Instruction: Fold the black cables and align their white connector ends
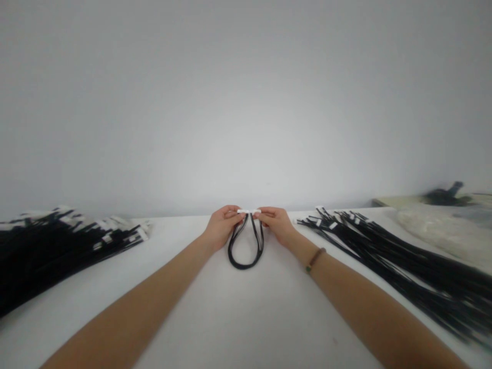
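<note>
Black looped cable (246,251), light and limp, hangs at table (246,318) centre; my left hand (221,225) and right hand (277,223) pinch its white connectors (249,211) at twelve o'clock—the stiffest grip point.

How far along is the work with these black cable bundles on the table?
Already done, it seems: a heap of cables with white ends lies on the left. In hand: the left hand and right hand pinch the white connectors of one looped black cable. Left: a long spread of loose cables on the right, apparently a large share.
</note>
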A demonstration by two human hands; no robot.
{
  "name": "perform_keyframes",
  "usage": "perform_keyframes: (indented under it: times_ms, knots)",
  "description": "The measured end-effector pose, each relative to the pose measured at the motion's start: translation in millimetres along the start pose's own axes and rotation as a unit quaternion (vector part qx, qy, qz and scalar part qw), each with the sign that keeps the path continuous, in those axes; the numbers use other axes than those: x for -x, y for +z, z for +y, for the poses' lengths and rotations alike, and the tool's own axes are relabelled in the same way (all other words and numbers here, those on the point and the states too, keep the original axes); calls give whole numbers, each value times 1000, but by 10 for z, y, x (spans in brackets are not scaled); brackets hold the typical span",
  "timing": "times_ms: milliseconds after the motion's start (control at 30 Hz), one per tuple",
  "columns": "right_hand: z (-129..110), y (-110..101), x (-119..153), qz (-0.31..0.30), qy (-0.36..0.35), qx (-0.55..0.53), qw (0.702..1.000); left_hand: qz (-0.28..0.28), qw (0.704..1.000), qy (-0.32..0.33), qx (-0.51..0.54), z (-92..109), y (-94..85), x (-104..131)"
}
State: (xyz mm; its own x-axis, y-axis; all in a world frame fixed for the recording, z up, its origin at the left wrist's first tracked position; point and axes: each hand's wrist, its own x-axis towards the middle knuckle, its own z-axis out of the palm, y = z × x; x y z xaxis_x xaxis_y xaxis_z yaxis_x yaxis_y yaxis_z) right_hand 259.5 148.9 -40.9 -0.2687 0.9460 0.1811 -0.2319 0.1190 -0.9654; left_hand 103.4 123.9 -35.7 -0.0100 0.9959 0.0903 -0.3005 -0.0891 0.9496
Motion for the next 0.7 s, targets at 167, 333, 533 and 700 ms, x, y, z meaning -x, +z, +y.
perform_keyframes:
  times_ms: [167, 333, 533, 700]
  knots:
    - [-11, -9, 10, -8, -2, 10, 1000, -2, 1000, 1, 2, 4, 1, 5]
    - [-10, -12, 3, -2, -1, 14, 1000, -1, 1000, 0, 0, -2, 2, -1]
    - [-19, 6, 13, 17, 4, 16, 1000, -6, 1000, 1, -2, 6, -1, 4]
    - [-34, 9, 21, 18, 6, 15, 1000, -4, 1000, 0, -5, 13, -1, 5]
